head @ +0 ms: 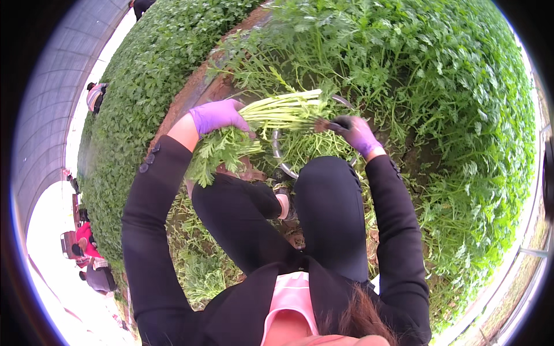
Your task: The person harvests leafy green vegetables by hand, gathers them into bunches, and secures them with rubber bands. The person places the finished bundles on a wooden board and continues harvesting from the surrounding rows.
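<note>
Wearing a purple glove, my left hand (222,116) is closed round a bunch of leafy green stalks (283,108), whose leaves hang down on the left and whose pale cut ends point right. My right hand (355,133), in a soiled purple glove, is at the stem ends and grips a small dark thing, partly hidden by the fingers; a blurred brownish patch (321,124) lies between it and the stems. Beneath the bunch, a metal-coloured ring (277,149) surrounds loose green stalks (314,147).
Tall leafy plants (467,108) grow densely on the right. A bare soil strip (181,99) separates them from another green bed (130,129). Several people are at the far left, one in a red top (88,240). Loose greens (203,259) lie beside my knees.
</note>
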Action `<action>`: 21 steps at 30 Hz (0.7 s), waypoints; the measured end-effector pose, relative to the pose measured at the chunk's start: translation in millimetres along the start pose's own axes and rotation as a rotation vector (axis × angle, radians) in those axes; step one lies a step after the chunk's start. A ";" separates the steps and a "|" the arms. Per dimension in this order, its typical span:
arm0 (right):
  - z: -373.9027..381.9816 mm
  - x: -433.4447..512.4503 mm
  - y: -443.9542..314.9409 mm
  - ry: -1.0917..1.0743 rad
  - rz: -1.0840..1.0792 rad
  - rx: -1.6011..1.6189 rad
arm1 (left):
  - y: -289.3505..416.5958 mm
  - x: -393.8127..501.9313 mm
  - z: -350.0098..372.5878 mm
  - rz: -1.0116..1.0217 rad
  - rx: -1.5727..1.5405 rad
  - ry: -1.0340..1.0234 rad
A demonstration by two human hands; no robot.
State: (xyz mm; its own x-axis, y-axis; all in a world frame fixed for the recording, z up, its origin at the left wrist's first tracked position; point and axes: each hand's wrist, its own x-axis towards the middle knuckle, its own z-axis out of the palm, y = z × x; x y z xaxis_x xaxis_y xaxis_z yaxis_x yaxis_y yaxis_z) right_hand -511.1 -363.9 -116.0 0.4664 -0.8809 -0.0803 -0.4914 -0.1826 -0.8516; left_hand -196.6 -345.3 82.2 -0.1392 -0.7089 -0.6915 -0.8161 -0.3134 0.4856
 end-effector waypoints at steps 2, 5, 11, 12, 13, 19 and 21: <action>-11.7 -13.3 13.6 0.011 0.317 -0.285 | -10.9 -17.0 -13.4 -0.114 0.132 0.160; -9.2 -22.3 11.1 0.043 0.336 0.043 | -16.8 -11.1 -13.9 -0.148 0.137 0.151; 12.2 14.5 -14.7 0.149 -0.154 0.182 | -5.9 28.2 0.8 0.103 0.203 -0.010; -3.4 9.4 -5.1 0.124 0.118 -0.112 | -8.0 20.6 -3.9 0.051 0.300 0.064; -16.3 0.0 5.7 0.071 0.331 -0.440 | -11.2 9.6 -10.0 0.040 0.382 0.135; -16.8 -9.4 -0.3 0.007 0.033 0.377 | -4.9 6.0 17.5 0.264 0.873 0.441; -3.8 6.9 -19.0 -0.096 -0.222 0.519 | -1.1 14.7 27.9 0.527 1.154 0.517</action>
State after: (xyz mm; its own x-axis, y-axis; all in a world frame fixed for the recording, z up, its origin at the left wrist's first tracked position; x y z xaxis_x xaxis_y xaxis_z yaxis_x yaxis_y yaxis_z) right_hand -501.3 -368.2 -98.3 0.5934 -0.7982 0.1033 0.0398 -0.0991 -0.9943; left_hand -213.4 -337.7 56.6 -0.5606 -0.8114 -0.1651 -0.7666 0.5840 -0.2669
